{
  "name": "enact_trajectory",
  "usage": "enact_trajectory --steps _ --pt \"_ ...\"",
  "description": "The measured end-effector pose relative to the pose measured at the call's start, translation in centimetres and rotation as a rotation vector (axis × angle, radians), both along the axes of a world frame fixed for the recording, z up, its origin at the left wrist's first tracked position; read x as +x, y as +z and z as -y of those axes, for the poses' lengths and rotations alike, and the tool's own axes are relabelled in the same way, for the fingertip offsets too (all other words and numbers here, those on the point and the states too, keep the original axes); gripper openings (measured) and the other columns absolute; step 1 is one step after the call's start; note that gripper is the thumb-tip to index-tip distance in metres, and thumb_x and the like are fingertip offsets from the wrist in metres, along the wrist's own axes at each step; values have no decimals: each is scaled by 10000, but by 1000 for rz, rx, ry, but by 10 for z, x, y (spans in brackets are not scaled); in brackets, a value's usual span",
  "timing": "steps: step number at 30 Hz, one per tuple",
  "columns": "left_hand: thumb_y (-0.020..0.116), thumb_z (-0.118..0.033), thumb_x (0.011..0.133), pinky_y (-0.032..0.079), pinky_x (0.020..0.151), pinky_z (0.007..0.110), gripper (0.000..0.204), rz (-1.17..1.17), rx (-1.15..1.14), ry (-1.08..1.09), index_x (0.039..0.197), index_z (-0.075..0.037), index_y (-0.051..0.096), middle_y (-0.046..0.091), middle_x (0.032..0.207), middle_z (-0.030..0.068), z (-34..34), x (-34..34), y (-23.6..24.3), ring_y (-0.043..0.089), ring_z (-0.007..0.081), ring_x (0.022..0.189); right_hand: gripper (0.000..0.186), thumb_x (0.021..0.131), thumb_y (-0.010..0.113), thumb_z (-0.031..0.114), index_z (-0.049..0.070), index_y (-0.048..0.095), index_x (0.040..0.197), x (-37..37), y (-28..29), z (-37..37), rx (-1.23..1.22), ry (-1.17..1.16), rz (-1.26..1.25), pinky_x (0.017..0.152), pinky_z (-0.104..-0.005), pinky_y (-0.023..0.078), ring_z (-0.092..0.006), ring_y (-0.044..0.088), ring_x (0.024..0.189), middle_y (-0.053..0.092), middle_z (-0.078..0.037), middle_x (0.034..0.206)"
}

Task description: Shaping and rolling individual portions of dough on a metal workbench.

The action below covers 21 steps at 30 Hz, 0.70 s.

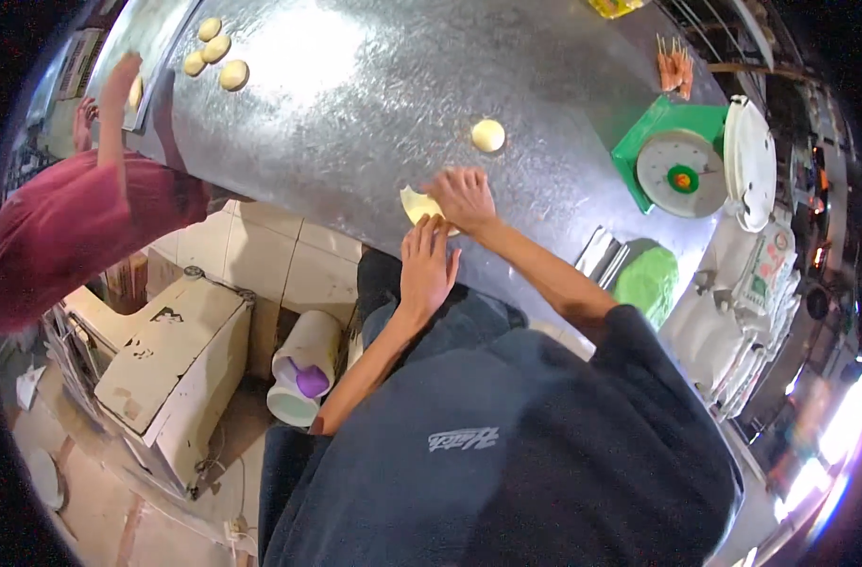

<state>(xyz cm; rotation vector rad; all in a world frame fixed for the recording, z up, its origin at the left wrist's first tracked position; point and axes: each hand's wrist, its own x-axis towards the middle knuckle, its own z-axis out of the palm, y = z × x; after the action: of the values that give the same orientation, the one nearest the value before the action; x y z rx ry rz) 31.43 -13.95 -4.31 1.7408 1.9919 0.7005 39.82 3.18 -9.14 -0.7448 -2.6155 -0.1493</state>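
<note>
A flattened piece of pale yellow dough (418, 204) lies near the front edge of the metal table, partly covered by my hands. My right hand (465, 199) is closed over its right side, fingers bent down onto it. From the near side, my left hand (429, 268) reaches up with fingers stretched out. Its fingertips touch the dough's lower edge, and the thumb stands apart. Farther back and slightly right sits a round ball of dough (487, 135), untouched.
Several dough balls (233, 75) lie at the table's far left, near a co-worker in a red shirt (91, 213). To the right stand a green dial scale (650, 142), several orange-tipped sticks (674, 68) and a green bag-like item (648, 285). White sacks (709, 331) are stacked beyond the table edge.
</note>
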Motion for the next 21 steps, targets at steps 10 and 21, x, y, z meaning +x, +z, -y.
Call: enact_trajectory --steps 10,21 --pt "672 -214 927 362 1097 514 535 29 -7 -23 1412 -53 515 503 1418 164 6 -4 1 447 383 1356 411 952 605 469 65 614 1027 -36 -23 -18 -217 -159 23 874 -448 440 -304 558 980 600 -127 1022" --pt "675 -186 927 395 1083 497 502 89 43 -39 1381 -25 533 518 1390 192 6 -12 1 473 398 1315 392 954 615 479 87 631 968 -80 -31 10 -105 -24 -71 859 -457 449 -300 583 961 598 -115 998"
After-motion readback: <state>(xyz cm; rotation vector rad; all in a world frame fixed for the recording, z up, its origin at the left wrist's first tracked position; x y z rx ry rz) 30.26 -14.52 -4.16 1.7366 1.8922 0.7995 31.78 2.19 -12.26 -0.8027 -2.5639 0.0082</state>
